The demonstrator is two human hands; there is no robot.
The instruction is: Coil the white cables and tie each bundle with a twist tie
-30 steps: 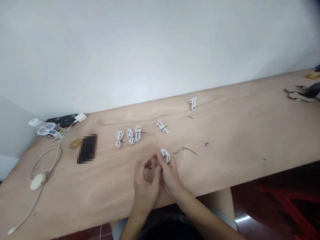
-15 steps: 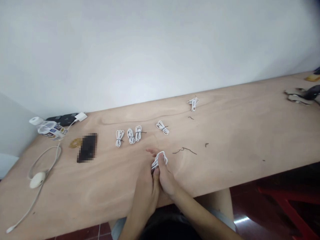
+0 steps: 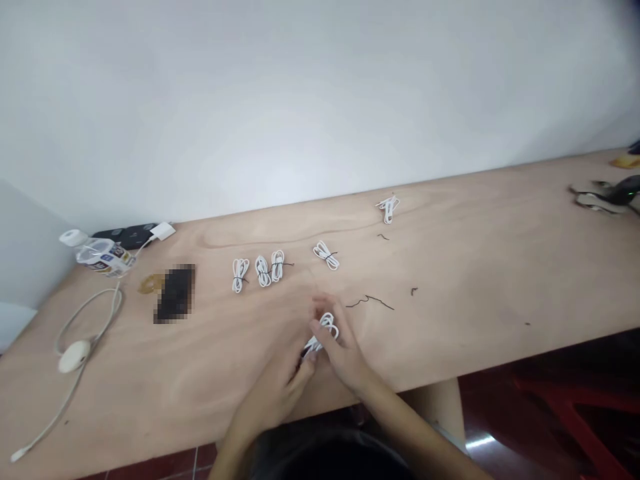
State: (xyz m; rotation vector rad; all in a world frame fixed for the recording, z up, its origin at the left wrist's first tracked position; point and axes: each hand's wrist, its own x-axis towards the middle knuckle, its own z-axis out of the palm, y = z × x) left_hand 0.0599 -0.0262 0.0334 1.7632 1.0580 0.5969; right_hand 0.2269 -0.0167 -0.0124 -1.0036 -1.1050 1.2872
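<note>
A coiled white cable (image 3: 326,325) is between my two hands, just above the table's front part. My left hand (image 3: 283,383) pinches its lower end between thumb and fingers, where a dark bit shows. My right hand (image 3: 345,347) closes around the upper loops, thumb on top and fingers behind. Beyond my hands lies a tied white cable bundle (image 3: 326,255) with a dark twist tie. Further left are more tied bundles, one alone (image 3: 240,275) and a pair side by side (image 3: 270,269). A loose dark twist tie (image 3: 370,302) lies right of my right hand.
On the wooden table (image 3: 475,267), another white cable bundle (image 3: 388,209) lies near the wall. At left are a plastic bottle (image 3: 103,257), a black blurred-out object (image 3: 175,293), a tape roll (image 3: 149,284) and a long white cord (image 3: 107,327). A dark tool-like object (image 3: 607,193) lies far right.
My hands have moved slightly apart, the left one lower and leftward. My right fingers now wrap around the loops' far side. The coil is a little lower; the table items stay put.
</note>
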